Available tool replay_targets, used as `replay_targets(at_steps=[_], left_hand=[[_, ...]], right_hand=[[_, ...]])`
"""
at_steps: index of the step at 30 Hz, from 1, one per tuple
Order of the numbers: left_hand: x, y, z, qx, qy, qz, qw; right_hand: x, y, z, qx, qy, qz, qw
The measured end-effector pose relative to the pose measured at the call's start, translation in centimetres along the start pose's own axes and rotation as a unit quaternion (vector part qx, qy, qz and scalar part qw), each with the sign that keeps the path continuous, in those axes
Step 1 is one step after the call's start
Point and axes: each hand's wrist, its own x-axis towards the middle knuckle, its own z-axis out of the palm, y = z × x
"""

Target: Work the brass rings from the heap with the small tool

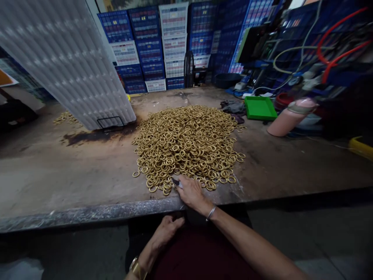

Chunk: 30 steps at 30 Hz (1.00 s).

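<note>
A wide heap of brass-coloured metal rings [186,140] lies on the worktable. At its near edge my right hand [190,191] is closed around a small dark tool with a greyish part [176,182]. The tool's exact kind is too blurred to tell. Its dark end touches or hovers over the nearest rings. My left hand [167,230] is just below the table's front edge, close to my body, fingers curled in and thumb pointing right. Whatever it may hold is hidden.
White corrugated trays [87,70] stand stacked in a wire holder at left. A green tray [260,107], a dark cloth [232,106] and a pink cylinder [288,118] with hoses are at right. Blue and white crates [174,46] line the back. The table's edge [116,212] runs in front.
</note>
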Motion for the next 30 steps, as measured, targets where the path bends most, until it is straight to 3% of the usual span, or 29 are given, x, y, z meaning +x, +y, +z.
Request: replay_targets(at_steps=[5,7,11,13,17,19,25,30], left_hand=[[0.9,1.0,1.1,0.020,0.021,0.074,0.997],[0.5,1.7,1.2,0.012,0.006,0.102,0.995],[-1.4,2.9,1.3,0.030,-0.043,0.089,0.995],[-2.2,3.6,1.4,0.024,-0.010,0.093,0.995],[-2.1,5.1,1.1,-0.043,0.168,0.106,0.979],[-1.4,5.8,0.8,-0.080,0.225,0.111,0.965],[0.5,6.6,0.2,-0.131,0.194,0.112,0.966],[0.9,6.2,0.3,-0.048,0.281,0.212,0.935]], right_hand=[[-0.1,0.1,0.1,-0.006,0.004,0.002,1.000],[-0.2,0.4,0.2,0.003,0.010,-0.011,1.000],[-0.4,1.5,0.3,0.074,0.041,-0.047,0.995],[-0.5,2.0,0.2,0.125,0.049,-0.053,0.990],[-1.0,2.5,-0.5,0.211,0.048,-0.067,0.974],[-1.4,2.3,-0.9,0.241,0.046,-0.086,0.966],[-1.7,1.6,-1.3,0.270,0.049,-0.111,0.955],[-1.2,1.3,-0.9,0.354,-0.005,-0.014,0.935]])
